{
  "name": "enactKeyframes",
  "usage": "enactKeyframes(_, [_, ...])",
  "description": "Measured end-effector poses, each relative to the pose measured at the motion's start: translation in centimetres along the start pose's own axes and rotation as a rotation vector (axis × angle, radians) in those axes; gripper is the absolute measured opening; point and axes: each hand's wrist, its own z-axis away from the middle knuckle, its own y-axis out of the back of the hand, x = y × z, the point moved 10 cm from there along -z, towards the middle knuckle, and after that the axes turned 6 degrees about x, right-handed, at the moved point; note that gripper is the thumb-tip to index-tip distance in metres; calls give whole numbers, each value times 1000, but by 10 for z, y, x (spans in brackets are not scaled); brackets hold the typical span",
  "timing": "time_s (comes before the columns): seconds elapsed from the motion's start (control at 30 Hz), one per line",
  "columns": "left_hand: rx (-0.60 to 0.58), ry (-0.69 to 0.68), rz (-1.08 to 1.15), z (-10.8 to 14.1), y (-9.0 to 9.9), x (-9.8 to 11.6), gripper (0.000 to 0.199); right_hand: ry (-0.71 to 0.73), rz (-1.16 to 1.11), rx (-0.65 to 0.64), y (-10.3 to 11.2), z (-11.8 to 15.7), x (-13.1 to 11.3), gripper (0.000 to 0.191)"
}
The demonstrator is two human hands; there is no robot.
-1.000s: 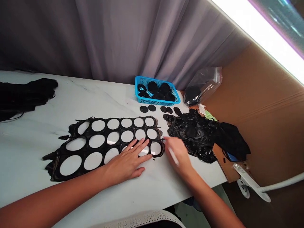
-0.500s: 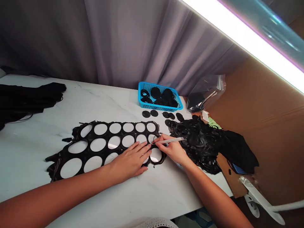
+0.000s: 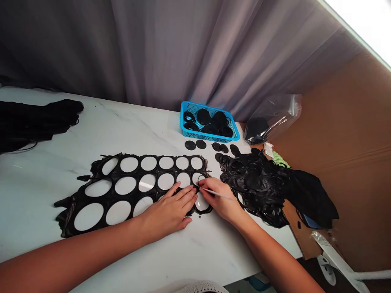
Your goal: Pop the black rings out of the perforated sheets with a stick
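Observation:
A black, rubbery-looking sheet (image 3: 105,190) with rows of large round holes lies flat on the white marbled table. My left hand (image 3: 172,205) rests on its right part, palm down with fingers stretched out, covering some of the holes. In my right hand (image 3: 221,199) a thin, whitish pen-like tool (image 3: 221,195) is pinched between thumb and fingers. Its tip is at the sheet's right edge, just beside my left fingertips. A thin black loop (image 3: 199,178) curves by the fingers there; whether it is loose or attached I cannot tell.
A blue basket (image 3: 210,136) of black discs and rings stands at the back. Several loose discs (image 3: 200,144) lie before it. To the right is a heap of black scraps (image 3: 259,183), with a clear bag (image 3: 275,116) behind. More black material (image 3: 36,122) lies far left.
The tool in my right hand has turned, its rear end now lower and nearer me. My left hand stays flat on the sheet. The view has shifted slightly.

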Motion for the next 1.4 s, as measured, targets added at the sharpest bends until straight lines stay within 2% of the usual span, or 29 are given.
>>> enactKeyframes(0.1, [-12,1,2,0,-3,-1,51,167,248,-33,-7,1,-13,17])
enactKeyframes(0.17, [-6,-3,11,1,-5,-1,50,182,362,27,6,-10,-3,17])
enactKeyframes(0.27, [17,-4,40,3,-4,-2,48,24,457,303,60,-38,37,16])
enactKeyframes(0.33, [15,2,70,5,0,-2,47,-98,433,469,95,-51,65,14])
enactKeyframes(0.37, [7,4,94,5,2,-1,47,-144,399,519,106,-56,75,13])
enactKeyframes(0.43, [-5,9,159,3,11,-1,47,-204,274,538,113,-63,88,12])
enactKeyframes(0.5, [4,25,227,-2,21,-5,48,-234,80,473,100,-66,89,17])
enactKeyframes(0.6, [49,92,227,-15,30,-25,49,-223,-193,323,66,-65,72,20])
enactKeyframes(0.7, [48,141,110,-26,20,-45,47,-190,-321,176,35,-63,53,16])
enactKeyframes(0.8, [29,120,23,-30,5,-51,47,-193,-338,66,17,-61,47,15])
enactKeyframes(0.93, [10,118,-39,-28,-3,-48,50,-194,-331,36,11,-59,50,16])
enactKeyframes(1.1, [40,121,-22,-26,2,-46,47,-174,-260,30,11,-59,50,14])
enactKeyframes(1.4, [3,121,-56,-27,-3,-48,50,22,34,61,12,-57,18,9])
